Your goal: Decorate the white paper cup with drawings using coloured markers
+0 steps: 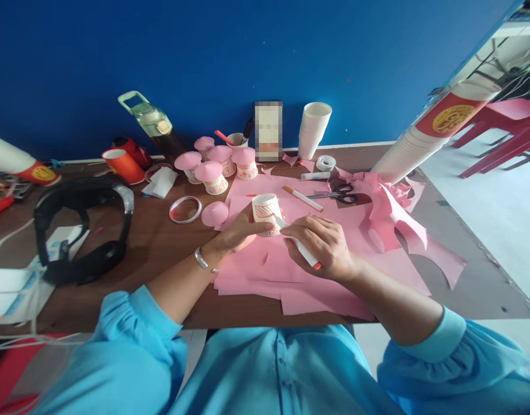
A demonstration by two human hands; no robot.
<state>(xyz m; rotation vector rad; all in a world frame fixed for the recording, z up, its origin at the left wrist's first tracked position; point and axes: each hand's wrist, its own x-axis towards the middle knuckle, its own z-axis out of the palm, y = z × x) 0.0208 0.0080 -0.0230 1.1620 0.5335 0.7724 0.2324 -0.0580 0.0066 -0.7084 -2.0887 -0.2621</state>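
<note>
My left hand (243,227) is wrapped round a white paper cup (265,216) with orange drawings, including a striped panel. My right hand (319,245) grips a white marker (303,252) with an orange end, its other end at the cup's side; whether it touches cannot be made out. Beneath both hands lie pink paper sheets (248,271). Beyond the cup lies a second white-and-orange marker (308,202). Left of it rests a pink paper cone (215,214), and behind stand several decorated cups (216,185) topped with pink cones.
Scissors (345,194), a tape roll (325,163) and pink offcuts (394,216) lie to the right. Cup stacks (315,129), a phone (268,131) and a bottle (155,124) line the blue wall. A tape ring (185,210) and black headgear (83,230) are left.
</note>
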